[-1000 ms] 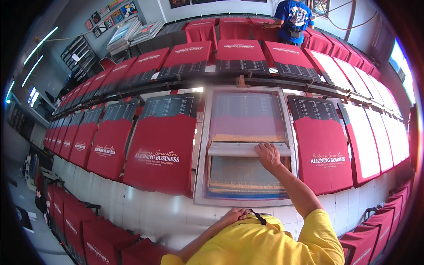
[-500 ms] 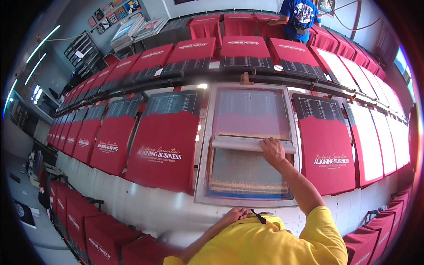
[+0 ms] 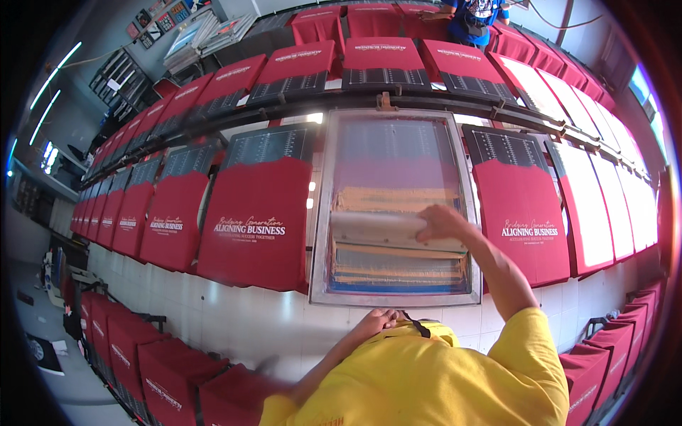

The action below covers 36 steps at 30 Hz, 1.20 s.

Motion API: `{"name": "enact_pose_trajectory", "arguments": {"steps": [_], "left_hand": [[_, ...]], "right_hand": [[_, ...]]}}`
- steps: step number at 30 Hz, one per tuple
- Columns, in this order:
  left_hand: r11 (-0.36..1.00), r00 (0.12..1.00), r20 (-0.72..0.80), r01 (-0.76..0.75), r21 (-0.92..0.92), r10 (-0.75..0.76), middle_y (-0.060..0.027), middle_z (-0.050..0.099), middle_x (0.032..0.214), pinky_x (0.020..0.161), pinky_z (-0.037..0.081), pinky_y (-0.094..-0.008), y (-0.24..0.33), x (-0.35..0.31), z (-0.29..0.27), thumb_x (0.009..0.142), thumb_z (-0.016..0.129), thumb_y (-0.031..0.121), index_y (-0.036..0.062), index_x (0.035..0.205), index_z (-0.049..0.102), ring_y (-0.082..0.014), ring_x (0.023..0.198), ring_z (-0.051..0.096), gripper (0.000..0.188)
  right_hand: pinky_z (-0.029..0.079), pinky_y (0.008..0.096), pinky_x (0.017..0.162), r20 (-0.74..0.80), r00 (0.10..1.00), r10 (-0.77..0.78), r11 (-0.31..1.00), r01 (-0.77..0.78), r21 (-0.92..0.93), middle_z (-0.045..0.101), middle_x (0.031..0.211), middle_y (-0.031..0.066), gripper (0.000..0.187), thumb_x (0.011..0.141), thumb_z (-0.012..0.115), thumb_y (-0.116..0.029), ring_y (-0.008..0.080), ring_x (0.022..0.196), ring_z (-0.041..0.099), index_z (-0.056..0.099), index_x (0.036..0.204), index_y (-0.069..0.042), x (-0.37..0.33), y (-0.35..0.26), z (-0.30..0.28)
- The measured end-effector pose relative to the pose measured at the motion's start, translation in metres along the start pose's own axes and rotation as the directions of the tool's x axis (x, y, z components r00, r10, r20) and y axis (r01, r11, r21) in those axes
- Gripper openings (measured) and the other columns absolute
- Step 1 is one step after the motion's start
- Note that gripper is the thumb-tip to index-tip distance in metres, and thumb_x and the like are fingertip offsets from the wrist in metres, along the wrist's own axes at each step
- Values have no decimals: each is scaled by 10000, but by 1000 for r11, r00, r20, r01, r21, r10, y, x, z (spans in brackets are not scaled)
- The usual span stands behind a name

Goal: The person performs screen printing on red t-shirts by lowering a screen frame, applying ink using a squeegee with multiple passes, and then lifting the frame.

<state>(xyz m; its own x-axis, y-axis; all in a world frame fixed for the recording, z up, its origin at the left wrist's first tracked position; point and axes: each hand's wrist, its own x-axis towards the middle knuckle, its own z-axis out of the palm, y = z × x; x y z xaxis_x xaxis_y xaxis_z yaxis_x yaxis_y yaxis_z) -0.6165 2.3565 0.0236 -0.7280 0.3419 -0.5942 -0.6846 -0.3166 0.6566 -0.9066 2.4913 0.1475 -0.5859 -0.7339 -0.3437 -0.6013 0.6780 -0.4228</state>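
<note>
My right hand [image 3: 442, 226] grips a long pale squeegee [image 3: 383, 228] near its right end. The squeegee lies crosswise over a silkscreen in a pale metal frame [image 3: 320, 238], and both it and the hand are slightly blurred. Orange-tan ink streaks [image 3: 398, 199] show on the mesh beyond the squeegee, with more bands on the near side. Through the mesh a dark board and red cloth are faintly visible. My left hand [image 3: 380, 323] rests closed at my waist beside a black strap [image 3: 418, 325]; whether its fingers hold anything is hidden.
Red printed shirts on boards flank the screen, one left [image 3: 249, 224] and one right [image 3: 526, 213]. A dark rail [image 3: 284, 117] runs beyond, with another row behind it. A person in blue [image 3: 470, 21] stands at the far row. More red shirts [image 3: 170, 380] line the near side.
My right hand has drawn the squeegee toward me across the mesh, leaving a wider ink band beyond it. The whole view has shifted slightly. My left hand stays at my waist.
</note>
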Motion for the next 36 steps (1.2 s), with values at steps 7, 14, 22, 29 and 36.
{"name": "enact_pose_trajectory", "arguments": {"steps": [7, 14, 22, 29, 36], "left_hand": [[993, 996, 50, -74, 95, 69, 50, 440, 679, 549, 330, -189, -1, -3, -1, 1050, 400, 280, 59, 981, 568, -51, 566, 370, 286], [59, 516, 136, -343, 937, 846, -78, 606, 1000, 793, 485, -330, 104, -85, 0, 823, 653, 156, 89, 1086, 671, -232, 936, 599, 273], [-203, 705, 99, 65, 977, 702, -100, 559, 1169, 941, 457, -425, 122, -57, -56, 660, 631, 1, 30, 1118, 617, -305, 1134, 526, 459], [-57, 720, -5, 62, 996, 694, -139, 612, 1120, 891, 502, -396, 122, -48, -53, 682, 616, -48, 10, 1005, 607, -329, 1060, 606, 328], [-105, 637, 85, -5, 994, 766, -108, 643, 1175, 936, 502, -381, 111, -57, -58, 661, 610, -76, 22, 1094, 621, -290, 1126, 597, 445]], "right_hand": [[482, 411, 754, -461, 855, -236, 929, 60, -365, 577, 893, 96, 221, 742, 654, -149, 278, 864, 587, 587, 943, -88, -107, -50, 120], [464, 390, 787, -437, 882, -175, 945, 25, -327, 574, 954, 90, 237, 752, 625, -105, 265, 926, 572, 569, 981, -74, -107, -54, 115], [441, 379, 860, -519, 845, -130, 960, -23, -278, 588, 1005, 88, 361, 684, 671, -81, 263, 1013, 552, 605, 1039, -67, -124, -42, 100], [434, 384, 836, -555, 831, -35, 966, -114, -232, 576, 944, 80, 293, 602, 719, -84, 263, 988, 539, 634, 882, -61, -150, -6, 99], [431, 394, 823, -550, 834, -43, 967, -103, -232, 569, 922, 68, 277, 569, 704, -59, 260, 982, 532, 624, 834, -70, -163, -17, 96]]}}
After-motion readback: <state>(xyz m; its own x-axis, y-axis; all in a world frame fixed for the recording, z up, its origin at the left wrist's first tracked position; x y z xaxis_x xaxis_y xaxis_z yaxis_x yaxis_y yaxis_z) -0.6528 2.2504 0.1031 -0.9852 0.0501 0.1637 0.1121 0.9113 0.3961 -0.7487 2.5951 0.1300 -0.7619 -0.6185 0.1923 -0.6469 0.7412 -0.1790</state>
